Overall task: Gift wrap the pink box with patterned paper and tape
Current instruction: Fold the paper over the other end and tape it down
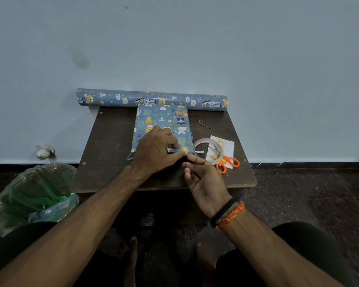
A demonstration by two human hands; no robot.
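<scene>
Wrapped box flat mid-table, paper roll behind

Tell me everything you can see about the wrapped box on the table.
The wrapped box lies flat on the dark wooden table, its far end against the paper roll. Blue-grey cartoon-animal paper covers every visible side. The left hand presses on its near end, while the right hand meets the near right corner.
</scene>
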